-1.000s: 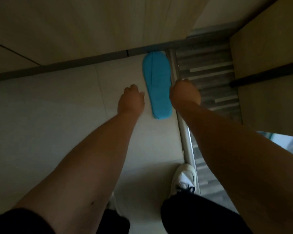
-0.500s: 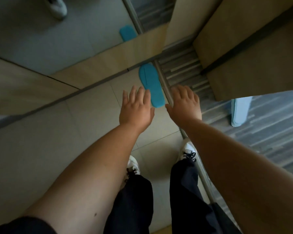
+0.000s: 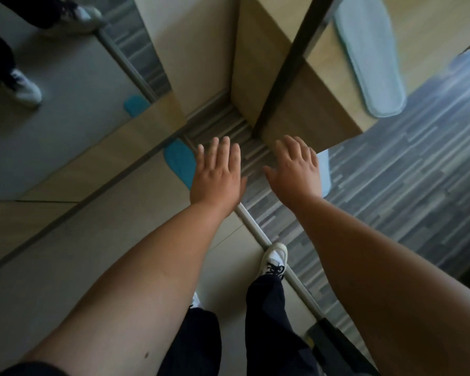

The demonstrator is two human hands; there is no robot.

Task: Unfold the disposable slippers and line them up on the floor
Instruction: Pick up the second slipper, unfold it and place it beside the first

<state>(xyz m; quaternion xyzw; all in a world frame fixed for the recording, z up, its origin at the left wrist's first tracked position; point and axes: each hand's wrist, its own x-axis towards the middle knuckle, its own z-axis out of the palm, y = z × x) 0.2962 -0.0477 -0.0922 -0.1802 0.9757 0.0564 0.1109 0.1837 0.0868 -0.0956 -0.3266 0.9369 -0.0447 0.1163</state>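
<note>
Hovering flat and spread-fingered above the floor, the left hand (image 3: pixel 218 177) and right hand (image 3: pixel 296 169) are both released and hold nothing. The blue slipper (image 3: pixel 180 162) lies flat on the pale tiled floor (image 3: pixel 65 253), its toe against the base of the wooden wall, its long axis running away from the person; the left hand partly hides it and is the nearer. A pale slipper (image 3: pixel 367 57) rests on the wooden shelf (image 3: pixel 323 104), up and to the right, nearer the right hand, and probably wants fetching next.
</note>
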